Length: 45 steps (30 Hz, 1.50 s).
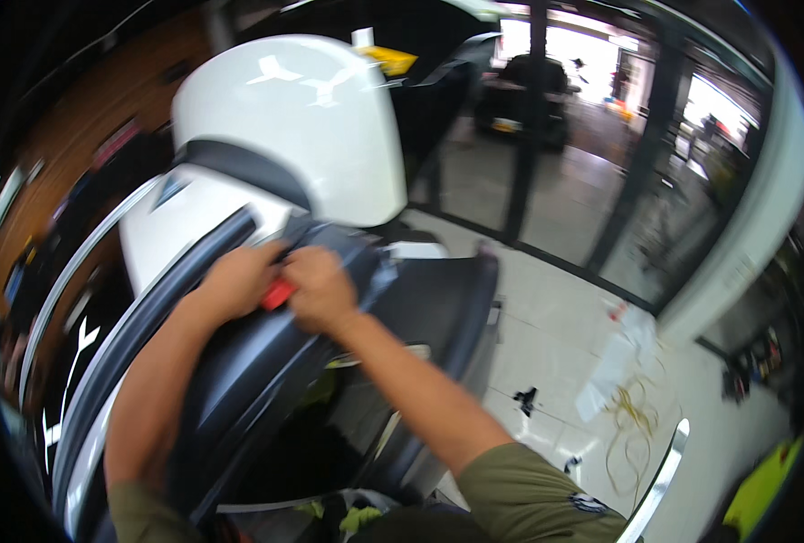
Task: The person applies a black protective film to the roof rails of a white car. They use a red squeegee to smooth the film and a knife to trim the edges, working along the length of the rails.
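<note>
At the front upper corner of an open car door, both my hands work close together on the dark door trim (248,362). My right hand (319,285) is closed in a fist on a small red hand tool (278,292), whose exact kind I cannot make out. Just beside it, my left hand (246,276) presses in with curled fingers; their tips and anything in them are hidden and blurred. Ahead of the hands stands a large glossy white wing mirror (293,127) with a black band round its base.
The dark inner door panel (438,303) lies right of my hands. On the tiled floor are a white sheet (619,362), tangled yellowish strips (633,412) and dark scraps (526,400). Dark-framed glass doors (520,163) stand beyond, with another car (524,100) behind them.
</note>
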### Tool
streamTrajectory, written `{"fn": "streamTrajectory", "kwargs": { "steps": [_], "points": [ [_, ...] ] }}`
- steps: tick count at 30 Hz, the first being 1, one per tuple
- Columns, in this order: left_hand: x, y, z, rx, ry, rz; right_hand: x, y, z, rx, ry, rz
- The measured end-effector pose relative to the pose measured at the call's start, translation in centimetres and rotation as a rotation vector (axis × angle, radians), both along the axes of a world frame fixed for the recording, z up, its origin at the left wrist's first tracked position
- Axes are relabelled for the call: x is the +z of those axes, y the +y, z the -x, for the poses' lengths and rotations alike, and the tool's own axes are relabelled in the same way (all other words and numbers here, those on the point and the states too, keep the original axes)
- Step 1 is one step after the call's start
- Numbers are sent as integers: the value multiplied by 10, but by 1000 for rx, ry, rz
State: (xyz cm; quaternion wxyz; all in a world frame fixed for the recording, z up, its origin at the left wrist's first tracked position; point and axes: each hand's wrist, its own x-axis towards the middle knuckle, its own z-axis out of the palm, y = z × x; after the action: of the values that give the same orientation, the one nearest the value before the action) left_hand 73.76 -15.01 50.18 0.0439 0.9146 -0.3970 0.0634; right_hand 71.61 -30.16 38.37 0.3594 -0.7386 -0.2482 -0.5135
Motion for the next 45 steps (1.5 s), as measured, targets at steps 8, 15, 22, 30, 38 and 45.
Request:
{"fn": "streamTrajectory", "kwargs": {
  "steps": [8, 15, 22, 30, 38, 45],
  "points": [
    [41, 21, 11, 119, -52, -213, 14, -5, -6, -103, 3, 23],
    [48, 50, 18, 169, 8, 62, 30, -14, -7, -150, -1, 220],
    [55, 114, 84, 335, -62, -42, 109, 7, -22, -213, 530, 715],
    [53, 241, 190, 507, 0, 47, 130, 49, 5, 48, 485, 834],
    [73, 266, 182, 536, 82, 180, 147, 122, 44, 65, 432, 955],
    [74, 292, 200, 431, 36, 134, 143, 155, 67, 180, 366, 982]
  ]
}}
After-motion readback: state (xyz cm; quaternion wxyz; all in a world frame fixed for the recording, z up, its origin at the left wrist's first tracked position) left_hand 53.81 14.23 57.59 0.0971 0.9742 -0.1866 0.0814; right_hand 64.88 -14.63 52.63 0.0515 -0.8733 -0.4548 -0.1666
